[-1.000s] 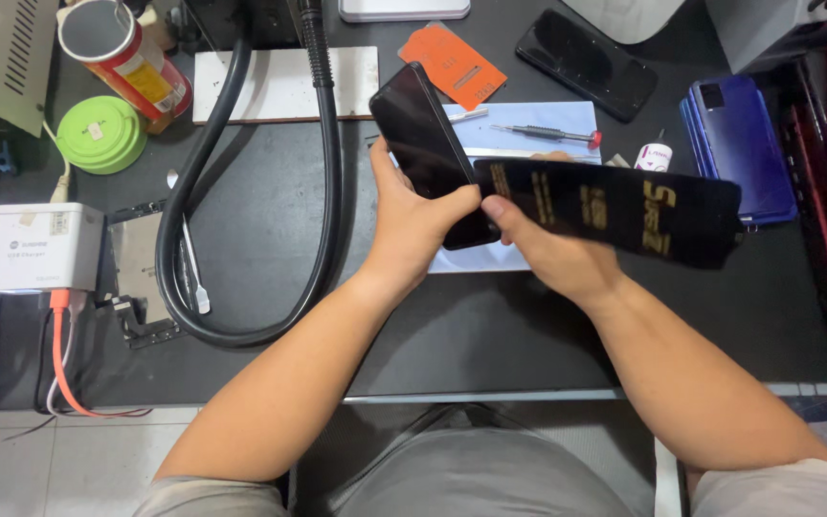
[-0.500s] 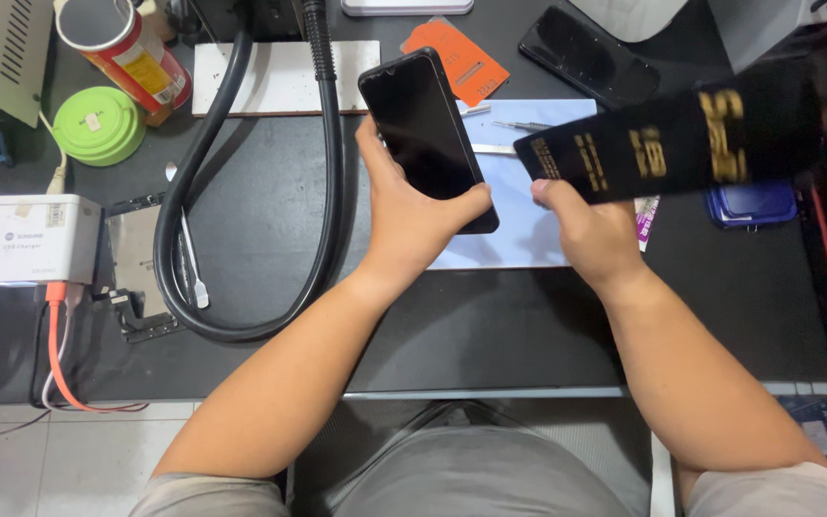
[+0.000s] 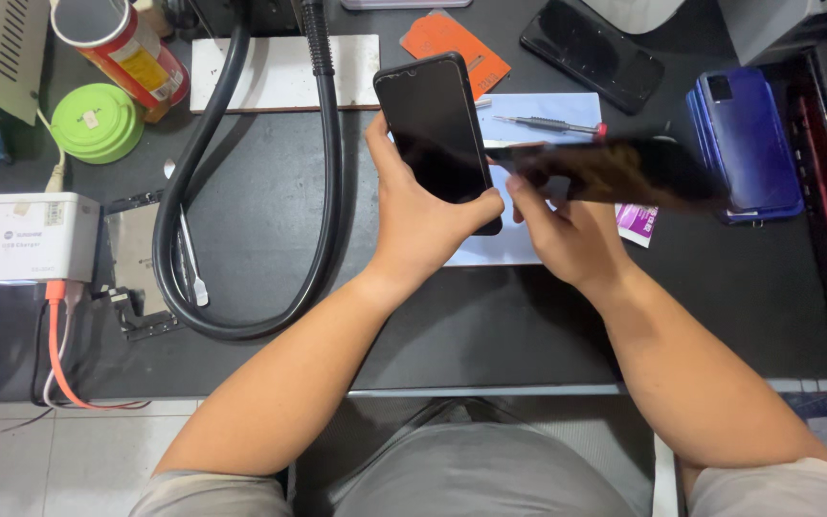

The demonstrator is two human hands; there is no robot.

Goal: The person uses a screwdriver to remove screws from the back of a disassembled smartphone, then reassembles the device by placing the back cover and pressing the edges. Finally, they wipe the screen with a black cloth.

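While left hand [image 3: 423,225] grips phone [image 3: 437,129], sleeve [image 3: 614,172] meets its edge.

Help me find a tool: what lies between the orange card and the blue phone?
In the head view, a thin screwdriver lies on a pale sheet between the orange card and the blue phone.

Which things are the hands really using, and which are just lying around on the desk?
In use:
left hand holding black phone
right hand holding blurred dark flat package

Lying about:
blue phone
screwdriver
orange card
green tape roll
black hose
white charger box
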